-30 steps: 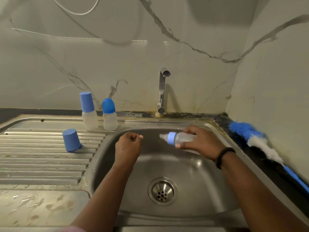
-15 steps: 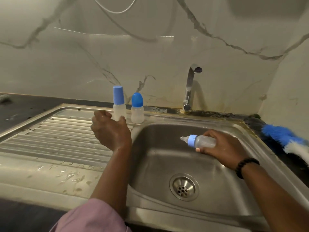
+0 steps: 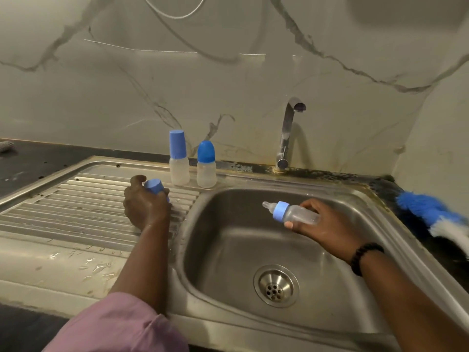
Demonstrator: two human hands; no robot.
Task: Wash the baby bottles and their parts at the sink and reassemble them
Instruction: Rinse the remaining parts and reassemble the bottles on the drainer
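Now that the left hand (image 3: 146,203) has swung over to the ribbed drainboard (image 3: 76,207) and closed round the loose light-blue plastic cap (image 3: 154,186), mid-left of frame, capping looks next. Right hand (image 3: 327,228) grips the clear, teat-fitted baby bottle (image 3: 291,213) sideways over the steel sink basin (image 3: 253,250), so that one's pretty much reassembled.

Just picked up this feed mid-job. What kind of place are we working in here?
Most likely a home kitchen sink area: a stainless steel sink with a ribbed drainboard, a tap against a marble-look wall, and capped baby bottles standing at the back edge.
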